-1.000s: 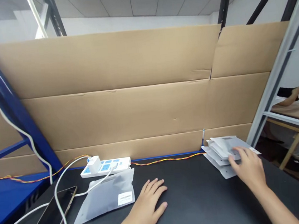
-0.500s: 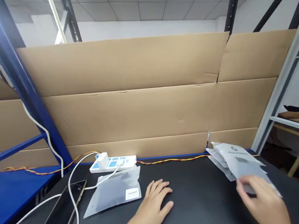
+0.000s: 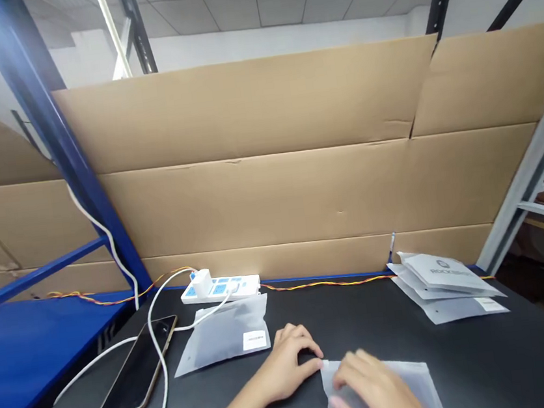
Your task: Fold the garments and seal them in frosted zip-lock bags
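Observation:
A frosted zip bag [image 3: 417, 377] lies flat on the black tabletop in front of me. My left hand [image 3: 290, 362] rests to its left, thumb and index fingertips closed on the bag's upper left corner. Over the bag is my right hand [image 3: 379, 391], its fingers bent and the thumb apart from them; it covers the bag's middle. Another frosted bag [image 3: 225, 334] with a white barcode label lies beyond my left hand. At the back right sits a stack of similar bags [image 3: 448, 282], the top one with a dark logo and lettering.
At the left a phone [image 3: 138, 370] lies with a white cable [image 3: 158, 348] looping over it. A power strip [image 3: 246, 285] with a white plug stands at the back, before a cardboard wall [image 3: 271, 197]. A pen [image 3: 391, 247] stands near the stack. Blue posts [image 3: 100, 204] frame the left.
My right hand has brought a bag from the stack at the right to the middle. My left hand, flat before, has curled its fingers to the bag's corner. The view has shifted slightly.

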Demonstrator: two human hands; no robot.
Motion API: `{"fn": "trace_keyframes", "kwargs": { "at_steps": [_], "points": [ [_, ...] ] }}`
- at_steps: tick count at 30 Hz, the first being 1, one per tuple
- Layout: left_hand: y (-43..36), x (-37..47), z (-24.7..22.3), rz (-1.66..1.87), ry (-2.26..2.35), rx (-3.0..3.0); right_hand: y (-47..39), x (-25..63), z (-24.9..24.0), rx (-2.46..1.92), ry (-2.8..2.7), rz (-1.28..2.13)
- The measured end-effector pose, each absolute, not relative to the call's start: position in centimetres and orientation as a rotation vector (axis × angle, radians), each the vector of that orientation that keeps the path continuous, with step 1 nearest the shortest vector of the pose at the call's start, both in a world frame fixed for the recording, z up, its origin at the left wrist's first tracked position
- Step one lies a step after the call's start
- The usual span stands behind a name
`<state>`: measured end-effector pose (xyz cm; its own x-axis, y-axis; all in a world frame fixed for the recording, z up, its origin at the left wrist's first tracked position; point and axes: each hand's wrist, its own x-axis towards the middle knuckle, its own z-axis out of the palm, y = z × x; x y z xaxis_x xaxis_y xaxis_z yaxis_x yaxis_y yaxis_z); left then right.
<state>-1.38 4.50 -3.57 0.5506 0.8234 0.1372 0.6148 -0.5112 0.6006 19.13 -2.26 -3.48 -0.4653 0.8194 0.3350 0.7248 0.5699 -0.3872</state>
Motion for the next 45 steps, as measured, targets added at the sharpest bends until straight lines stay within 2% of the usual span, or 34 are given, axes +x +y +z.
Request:
{"fn": "trace_keyframes", "kwargs": {
  "at_steps": [3, 7, 12, 19, 23, 28, 37, 45],
  "points": [
    [4.9, -1.6, -4.1, 0.543, 1.172, 2.289, 1.1, 20.5, -0.6, -1.346, -2.287, 0.494],
    [5.2, -1.6, -4.8, 0.509, 1.129, 2.256, 3.8, 20.0, -1.7, -1.258, -2.371, 0.861],
    [5.1, -1.3, -4.6, 0.512, 1.094, 2.296, 5.2, 20.0, -3.5, -1.164, -2.352, 1.003],
    [6.5, -5.1, -0.6, 0.585, 1.198, 2.388, 7.1, 28.9, -1.2, -1.190, -2.216, 1.354],
    [6.9, -6.0, -0.3, 0.644, 1.186, 2.234, 6.4, 31.0, -0.5, -1.106, -2.077, 1.487],
    [6.6, -4.3, -2.3, 0.763, 1.110, 1.967, 6.0, 28.2, -1.1, -1.021, -1.988, 1.506],
    [6.3, -2.5, -4.3, 0.981, 1.162, 1.937, 5.6, 26.2, -1.4, -1.086, -2.019, 1.333],
    [6.1, -1.8, -5.1, 1.116, 1.180, 1.882, 5.3, 25.3, -1.8, -0.980, -2.007, 1.422]
  ]
}}
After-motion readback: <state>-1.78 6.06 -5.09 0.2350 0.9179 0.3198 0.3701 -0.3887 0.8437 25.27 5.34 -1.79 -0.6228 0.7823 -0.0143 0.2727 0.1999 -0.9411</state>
